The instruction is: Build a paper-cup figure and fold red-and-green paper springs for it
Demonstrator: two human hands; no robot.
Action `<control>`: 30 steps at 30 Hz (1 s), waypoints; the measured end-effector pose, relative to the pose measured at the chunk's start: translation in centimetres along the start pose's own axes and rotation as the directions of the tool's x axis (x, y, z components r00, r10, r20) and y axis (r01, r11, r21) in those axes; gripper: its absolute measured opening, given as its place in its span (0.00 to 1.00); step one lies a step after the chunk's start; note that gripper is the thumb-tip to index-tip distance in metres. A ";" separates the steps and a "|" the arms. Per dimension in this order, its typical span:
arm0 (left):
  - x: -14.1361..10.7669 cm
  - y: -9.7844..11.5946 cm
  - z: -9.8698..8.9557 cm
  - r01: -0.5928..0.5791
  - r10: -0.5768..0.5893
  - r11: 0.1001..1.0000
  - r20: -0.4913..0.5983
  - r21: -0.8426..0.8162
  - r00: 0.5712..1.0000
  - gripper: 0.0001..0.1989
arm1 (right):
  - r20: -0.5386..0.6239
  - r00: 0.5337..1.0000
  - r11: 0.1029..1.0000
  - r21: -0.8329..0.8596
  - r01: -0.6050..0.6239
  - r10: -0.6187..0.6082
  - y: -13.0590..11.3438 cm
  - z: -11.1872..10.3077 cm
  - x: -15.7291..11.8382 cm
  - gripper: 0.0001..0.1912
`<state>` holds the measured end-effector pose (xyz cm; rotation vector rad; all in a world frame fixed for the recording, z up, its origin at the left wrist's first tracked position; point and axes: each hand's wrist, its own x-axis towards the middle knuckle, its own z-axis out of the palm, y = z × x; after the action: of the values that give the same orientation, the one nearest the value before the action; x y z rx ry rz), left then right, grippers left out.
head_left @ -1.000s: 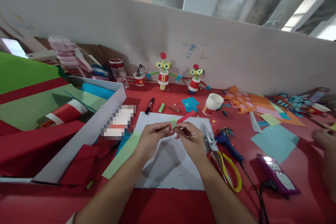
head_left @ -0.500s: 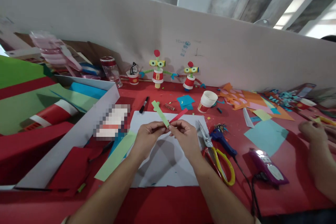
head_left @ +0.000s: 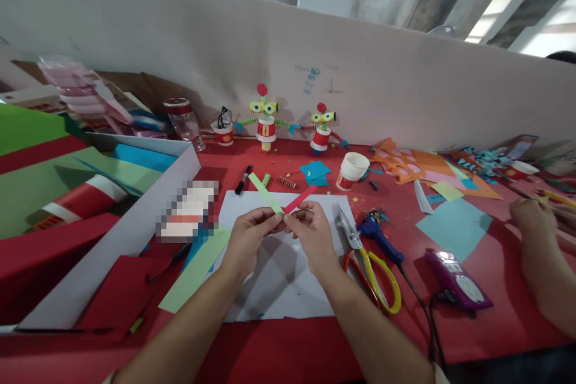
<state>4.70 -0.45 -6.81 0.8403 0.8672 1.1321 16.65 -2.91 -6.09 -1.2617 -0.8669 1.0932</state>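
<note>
Over a white sheet [head_left: 288,288], my left hand [head_left: 252,237] and my right hand [head_left: 310,231] meet fingertip to fingertip. Between them they pinch a light green paper strip [head_left: 264,192] and a red paper strip [head_left: 300,197], which cross in a V where the fingers press. The strips' lower ends are hidden by my fingers. Behind the hands lie a small green folded paper spring [head_left: 266,180] and a red-and-white one [head_left: 287,182]. Scissors [head_left: 360,246] with yellow and red handles rest at the sheet's right edge.
A glue gun [head_left: 380,237] with a cord lies right of the scissors, near a purple device [head_left: 456,282]. Stacked paper cups [head_left: 352,171] and two cup figures [head_left: 266,126] stand behind. A box [head_left: 112,237] of coloured paper fills the left. Another person's hand [head_left: 533,216] is at right.
The view has shifted slightly, so most things sit a little further left. My fingers still pinch the strips, with the right hand's fingers slightly raised. The other person's hand has moved a little.
</note>
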 end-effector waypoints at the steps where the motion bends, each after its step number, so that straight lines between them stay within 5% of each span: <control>1: 0.0 0.0 0.0 -0.002 0.002 1.000 -0.006 -0.011 1.000 0.07 | 0.029 0.999 1.000 -0.005 -0.017 0.017 0.0 -0.1 0.0 0.13; 12: -0.1 -0.1 0.2 -0.019 0.020 1.000 -0.064 0.015 0.998 0.13 | 0.052 0.999 1.000 0.028 -0.002 0.001 0.4 -0.3 0.2 0.07; 20: 0.3 0.2 -0.1 0.146 -0.150 0.987 -0.068 -0.066 0.986 0.16 | 0.045 0.999 0.995 0.100 -0.026 0.021 0.8 0.2 0.0 0.08; 30: 0.1 -0.4 0.2 0.044 -0.044 0.999 0.004 0.007 0.999 0.13 | 0.039 0.999 0.989 0.149 0.008 -0.014 0.4 0.1 0.3 0.07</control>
<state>5.04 -0.42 -7.12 0.8255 0.8827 1.0886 16.58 -2.57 -6.49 -1.1130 -0.8058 1.1566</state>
